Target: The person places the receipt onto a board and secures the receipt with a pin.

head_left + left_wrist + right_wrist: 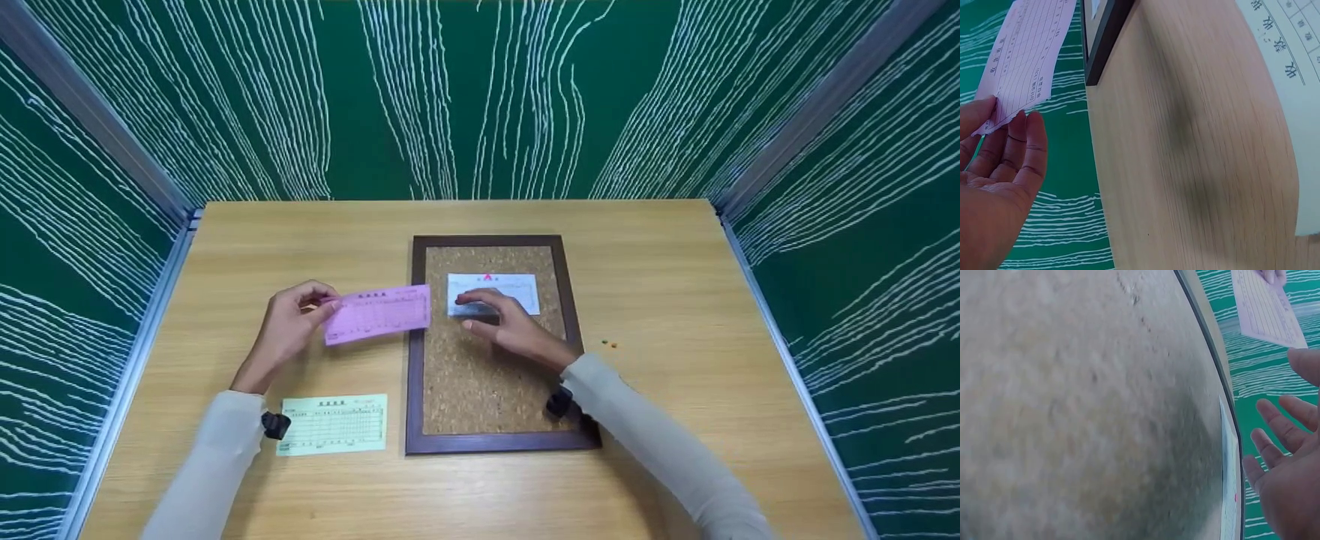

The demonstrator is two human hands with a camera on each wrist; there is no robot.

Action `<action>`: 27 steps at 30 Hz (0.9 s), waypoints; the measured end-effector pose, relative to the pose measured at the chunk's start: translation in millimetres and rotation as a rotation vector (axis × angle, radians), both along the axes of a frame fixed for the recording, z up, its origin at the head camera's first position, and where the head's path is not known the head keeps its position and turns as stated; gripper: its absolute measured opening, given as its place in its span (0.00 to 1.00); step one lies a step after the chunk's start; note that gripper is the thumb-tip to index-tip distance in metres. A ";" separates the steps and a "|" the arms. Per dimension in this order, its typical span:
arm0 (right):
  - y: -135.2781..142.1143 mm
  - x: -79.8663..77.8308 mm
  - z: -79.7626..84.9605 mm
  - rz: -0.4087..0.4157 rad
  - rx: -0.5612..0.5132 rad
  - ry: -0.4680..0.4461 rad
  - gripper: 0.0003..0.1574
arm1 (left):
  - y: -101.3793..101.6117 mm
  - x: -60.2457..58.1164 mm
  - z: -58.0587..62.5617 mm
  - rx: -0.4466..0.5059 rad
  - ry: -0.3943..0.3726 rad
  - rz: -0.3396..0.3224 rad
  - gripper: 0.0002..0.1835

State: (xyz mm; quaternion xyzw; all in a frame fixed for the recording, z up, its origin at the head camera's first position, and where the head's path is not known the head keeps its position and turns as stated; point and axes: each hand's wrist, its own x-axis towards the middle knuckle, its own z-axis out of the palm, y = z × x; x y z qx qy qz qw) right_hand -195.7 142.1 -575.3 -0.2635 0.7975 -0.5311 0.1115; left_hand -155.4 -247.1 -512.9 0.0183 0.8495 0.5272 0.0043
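Observation:
My left hand (294, 321) pinches a pink receipt slip (379, 315) by its left end between thumb and fingers. The slip is raised, and its right end reaches over the left frame of a corkboard (491, 382). In the left wrist view the thumb lies across a corner of the pink slip (1022, 62). A white slip (517, 289) lies on the upper cork, with a red pushpin (487, 277) at its top edge. Above that slip hovers my right hand (510, 324), fingers spread and nothing in them. The right wrist view shows the same hand (1292, 461) apart from the pink slip.
A green receipt slip (334, 425) lies on the wooden table (637, 262), left of the board and near the left wrist. Several tiny coloured pins (610, 344) lie right of the board. Green walls with white lines (480, 97) enclose the table's back and sides.

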 end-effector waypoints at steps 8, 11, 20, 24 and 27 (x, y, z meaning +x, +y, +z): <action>-7.9 0.9 1.2 -0.005 -0.037 -0.018 0.30 | 13.9 -4.5 -2.9 0.046 0.011 -0.019 0.06; -8.9 1.5 0.7 -0.011 -0.051 -0.031 0.30 | 17.1 -5.7 -4.1 0.052 0.011 -0.027 0.05; -10.6 2.4 0.8 -0.026 -0.108 -0.067 0.27 | 21.1 -8.4 -5.4 0.067 0.000 -0.041 0.06; -11.2 2.8 0.8 -0.034 -0.112 -0.065 0.24 | 23.8 -9.9 -6.3 0.078 -0.003 -0.041 0.06; -12.5 3.1 1.3 -0.040 -0.115 -0.055 0.21 | 27.3 -10.3 -7.0 0.088 -0.003 -0.040 0.07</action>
